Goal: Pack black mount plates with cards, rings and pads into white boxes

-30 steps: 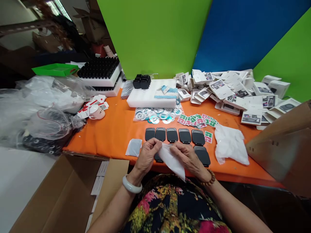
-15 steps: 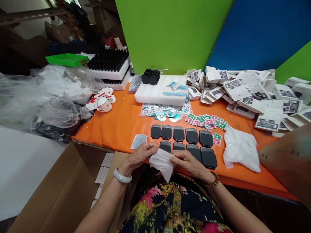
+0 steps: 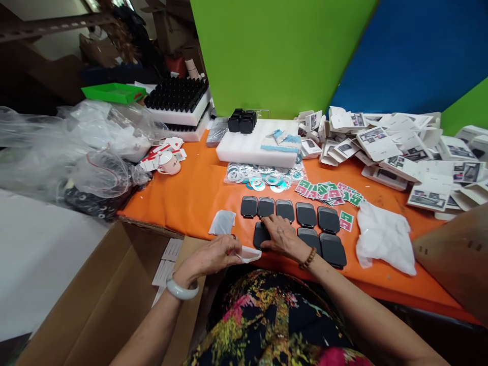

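Bag (image 3: 250, 254), thin and white, shows on my feed in the left hand (image 3: 216, 255), pinched between thumb and fingers near the close edge of the table (image 3: 183, 203); its mouth looks parted, but I can't be sure of that from here. Just beside it, the right hand (image 3: 284, 236) reaches over the near row of black cases, fingers partly spread, with thumb and fingertips at the right side of the case (image 3: 261, 236) on that row's left end. I can't tell whether it grips that case or only touches it. More cases (image 3: 333, 250) lie to the right of this hand, and a second row (image 3: 306, 215) lies just beyond it. Beyond the left hand a filled bag (image 3: 222, 222) lies flat, a grey shape showing through. Well to the right of the right hand is a white bundle (image 3: 387, 239), with stickers (image 3: 330, 192) beyond the fingers. I judge the step in hand to be getting hold of the case with the bag at the ready. As I read it, the next move calls for a firm hold on the case's edges and a light pinch that leaves the bag's mouth clear.
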A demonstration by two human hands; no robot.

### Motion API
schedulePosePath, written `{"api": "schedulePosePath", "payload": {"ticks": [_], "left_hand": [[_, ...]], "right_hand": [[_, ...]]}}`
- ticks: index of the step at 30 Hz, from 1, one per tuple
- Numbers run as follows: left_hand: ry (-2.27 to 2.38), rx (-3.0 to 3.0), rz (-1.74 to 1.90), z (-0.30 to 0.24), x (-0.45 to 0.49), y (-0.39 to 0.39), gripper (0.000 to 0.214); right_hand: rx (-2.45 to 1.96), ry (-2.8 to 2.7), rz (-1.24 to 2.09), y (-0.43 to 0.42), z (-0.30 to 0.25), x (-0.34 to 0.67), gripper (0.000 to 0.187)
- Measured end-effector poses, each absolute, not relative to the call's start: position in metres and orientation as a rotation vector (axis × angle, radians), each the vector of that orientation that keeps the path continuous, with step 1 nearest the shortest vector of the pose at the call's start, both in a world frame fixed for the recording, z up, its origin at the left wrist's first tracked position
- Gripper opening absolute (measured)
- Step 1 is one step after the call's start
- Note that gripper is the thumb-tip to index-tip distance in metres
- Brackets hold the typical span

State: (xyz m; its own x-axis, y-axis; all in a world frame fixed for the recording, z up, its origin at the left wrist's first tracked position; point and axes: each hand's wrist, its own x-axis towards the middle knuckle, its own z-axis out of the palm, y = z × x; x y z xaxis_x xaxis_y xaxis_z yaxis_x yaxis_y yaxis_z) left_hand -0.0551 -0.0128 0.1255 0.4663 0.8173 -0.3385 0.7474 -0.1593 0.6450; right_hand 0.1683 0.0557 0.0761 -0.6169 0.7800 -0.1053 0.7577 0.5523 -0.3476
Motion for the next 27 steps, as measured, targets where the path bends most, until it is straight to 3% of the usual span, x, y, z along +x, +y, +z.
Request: {"api": "schedulePosePath", "payload": {"ticks": [9,14,17,21,27], "left_hand": [[1.364,1.910,0.016,0.134,-0.046,-0.011,0.007],[1.402,1.917,0.078,0.130,-0.042,-0.010,0.007],[1.371,1.933,0.113,0.128,-0.039,-0.008,0.009],[1.329,1.959,0.209,0.134,-0.030,-0.002,0.010],[1.296,2.002,0.371,0.153,-0.017,0.002,0.009]], "right_hand": [[-1.360,-2.689,0.868,0.079,0.078,0.166,0.038],[-1.237,-2.287,1.288,0.078,0.072,0.180,0.021],[-1.116,-1.864,1.464,0.074,0.080,0.189,0.020],[-0.963,-1.450,1.537,0.065,0.108,0.196,0.028],[-0.883,-1.435,1.445,0.047,0.128,0.195,0.023]]}}
